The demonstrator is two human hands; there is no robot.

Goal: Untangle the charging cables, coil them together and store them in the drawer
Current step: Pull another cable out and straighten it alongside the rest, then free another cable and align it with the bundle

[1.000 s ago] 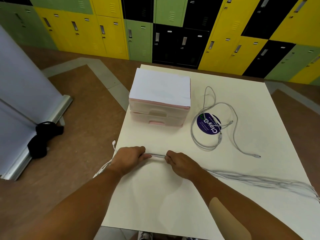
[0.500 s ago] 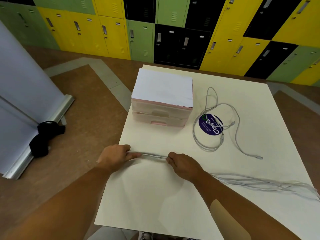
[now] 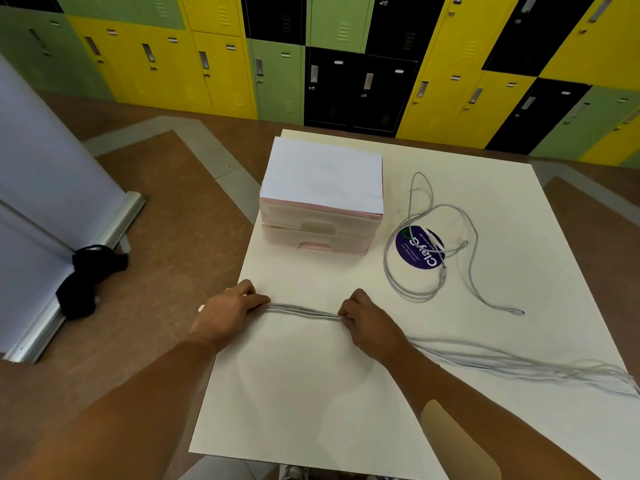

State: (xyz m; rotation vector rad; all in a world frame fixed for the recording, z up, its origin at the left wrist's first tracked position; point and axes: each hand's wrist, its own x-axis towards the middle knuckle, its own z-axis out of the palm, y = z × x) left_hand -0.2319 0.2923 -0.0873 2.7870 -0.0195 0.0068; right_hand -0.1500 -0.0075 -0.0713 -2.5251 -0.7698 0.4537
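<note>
Near the left edge of the tabletop (image 3: 311, 393), my left hand (image 3: 232, 313) curls its fingers round the bundle of white charging cables (image 3: 304, 311). The bundle runs straight to my right hand (image 3: 367, 323), which pinches it, and slack strands trail toward the right edge. They look light, limp and slick, so I would grip the gathered middle firmly. Toward the far edge stands the closed 2-drawer unit (image 3: 315, 225), with a loose tangled cable (image 3: 417, 298) to its right.
</note>
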